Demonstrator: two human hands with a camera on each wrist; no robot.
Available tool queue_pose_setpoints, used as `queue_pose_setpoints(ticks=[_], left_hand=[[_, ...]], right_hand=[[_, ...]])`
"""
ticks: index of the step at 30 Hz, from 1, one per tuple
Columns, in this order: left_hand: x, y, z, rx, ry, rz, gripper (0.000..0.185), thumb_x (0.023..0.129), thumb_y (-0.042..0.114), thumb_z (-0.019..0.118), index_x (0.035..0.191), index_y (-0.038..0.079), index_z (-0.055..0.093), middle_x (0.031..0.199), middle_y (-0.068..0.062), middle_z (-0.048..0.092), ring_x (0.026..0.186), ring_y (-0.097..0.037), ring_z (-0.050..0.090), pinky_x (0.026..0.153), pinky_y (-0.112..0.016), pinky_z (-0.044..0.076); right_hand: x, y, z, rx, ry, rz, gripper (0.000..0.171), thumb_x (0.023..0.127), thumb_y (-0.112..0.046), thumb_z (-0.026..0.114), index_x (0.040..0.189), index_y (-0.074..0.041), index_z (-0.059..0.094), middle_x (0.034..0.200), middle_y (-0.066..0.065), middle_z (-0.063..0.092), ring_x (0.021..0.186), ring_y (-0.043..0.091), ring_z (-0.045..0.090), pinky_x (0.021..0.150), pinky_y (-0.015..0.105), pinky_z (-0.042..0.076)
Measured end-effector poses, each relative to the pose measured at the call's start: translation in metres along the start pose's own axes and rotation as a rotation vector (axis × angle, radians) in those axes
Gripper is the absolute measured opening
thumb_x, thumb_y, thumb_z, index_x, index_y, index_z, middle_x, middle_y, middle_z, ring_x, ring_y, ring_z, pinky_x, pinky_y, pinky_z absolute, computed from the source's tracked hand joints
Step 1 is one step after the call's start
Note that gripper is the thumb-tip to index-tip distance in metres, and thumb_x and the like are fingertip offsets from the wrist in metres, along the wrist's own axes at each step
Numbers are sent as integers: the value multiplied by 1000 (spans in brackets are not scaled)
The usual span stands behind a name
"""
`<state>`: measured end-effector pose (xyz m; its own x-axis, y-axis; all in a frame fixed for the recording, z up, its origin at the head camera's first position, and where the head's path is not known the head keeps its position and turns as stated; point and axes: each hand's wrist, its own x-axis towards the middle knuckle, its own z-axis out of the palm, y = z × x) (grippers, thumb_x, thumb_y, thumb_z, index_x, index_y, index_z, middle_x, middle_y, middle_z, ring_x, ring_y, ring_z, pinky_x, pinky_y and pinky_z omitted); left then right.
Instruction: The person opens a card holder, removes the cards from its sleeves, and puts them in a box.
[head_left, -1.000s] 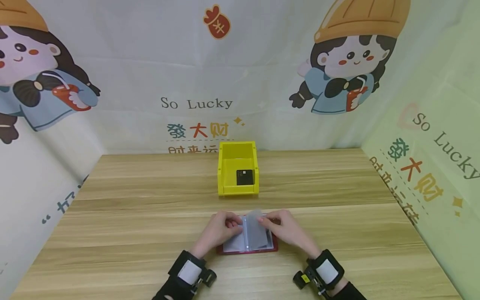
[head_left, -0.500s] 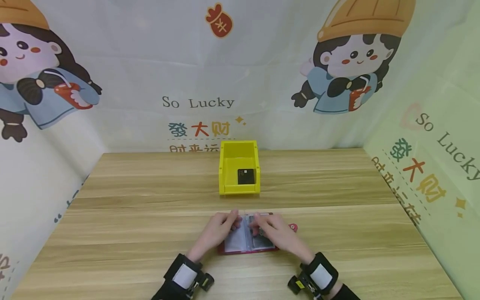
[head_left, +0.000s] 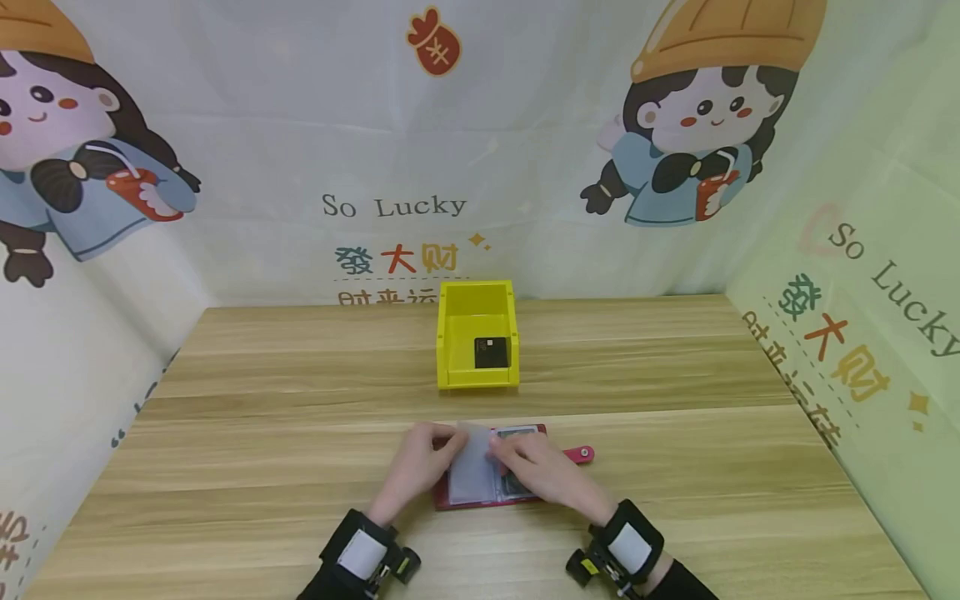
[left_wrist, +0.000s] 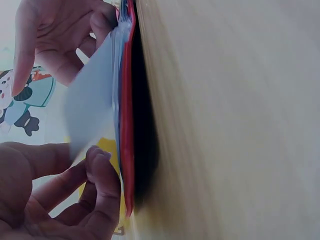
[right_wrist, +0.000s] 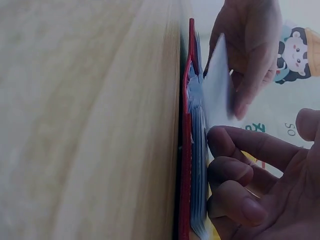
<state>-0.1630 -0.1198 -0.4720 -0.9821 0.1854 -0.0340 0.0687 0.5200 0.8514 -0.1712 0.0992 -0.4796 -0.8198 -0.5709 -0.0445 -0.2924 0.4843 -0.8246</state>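
A red card holder (head_left: 442, 495) with clear plastic sleeves lies spread open on the table. My left hand (head_left: 420, 458) pinches the outer edge of one translucent sleeve page (head_left: 471, 468), which stands tilted up over the left half; the left wrist view shows thumb and fingertips at the corner of this page (left_wrist: 90, 100). Over the right half is my right hand (head_left: 543, 471), fingers loosely bent and thumb apart. In the right wrist view its fingertips touch the stacked sleeves (right_wrist: 199, 165). A dark card (head_left: 513, 485) shows partly beneath that hand.
Behind the card holder stands a yellow bin (head_left: 477, 380) with a black card (head_left: 491, 352) inside. The holder's pink strap (head_left: 582, 454) with a snap sticks out to the right. Printed cloth (head_left: 525, 150) hangs along the back and sides of the wooden table (head_left: 300, 375).
The page raised between the hands on the right half has swung over to the left. My left hand now holds a page, and the right hand has let go and shifted left.
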Motion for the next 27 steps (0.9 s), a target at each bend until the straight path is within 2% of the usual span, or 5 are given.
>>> queue_pose_setpoints(ticks=[6,10,15,19,27], left_hand=[[0,-1,-3,115,68,-10,12,92,3,77,101,-3,80,77,-6,70,66,-11,55,58,-22,45],[1,0,-5,170,73,-23,25,87,2,83,109,-6,76,76,-7,71,65,-10,58,58,-22,46],[3,2,-7,173,54,-65,45,85,3,85,126,-6,67,73,-4,67,63,-11,57,58,-23,45],[3,2,-8,182,39,-96,50,86,4,84,129,-5,62,72,-4,63,62,-13,54,57,-24,42],[4,8,-6,223,17,-69,33,88,1,81,117,-2,66,74,-4,55,64,-15,50,57,-23,39]], right_hand=[[2,-5,3,-67,-24,21,50,113,-36,47,69,-12,49,63,-8,37,57,5,36,57,21,27],[3,-7,4,-134,-32,-2,49,111,-36,51,69,-12,58,65,-8,40,59,5,39,58,21,28],[4,-8,4,-176,-42,-22,33,108,-28,58,96,-6,81,70,-7,47,62,4,42,58,21,30],[3,-9,4,-178,-55,-34,29,103,-19,65,124,-1,76,74,-6,49,62,3,43,56,19,31],[-4,0,-11,-175,15,-65,35,97,-11,72,130,2,71,71,-7,47,62,1,41,57,20,32]])
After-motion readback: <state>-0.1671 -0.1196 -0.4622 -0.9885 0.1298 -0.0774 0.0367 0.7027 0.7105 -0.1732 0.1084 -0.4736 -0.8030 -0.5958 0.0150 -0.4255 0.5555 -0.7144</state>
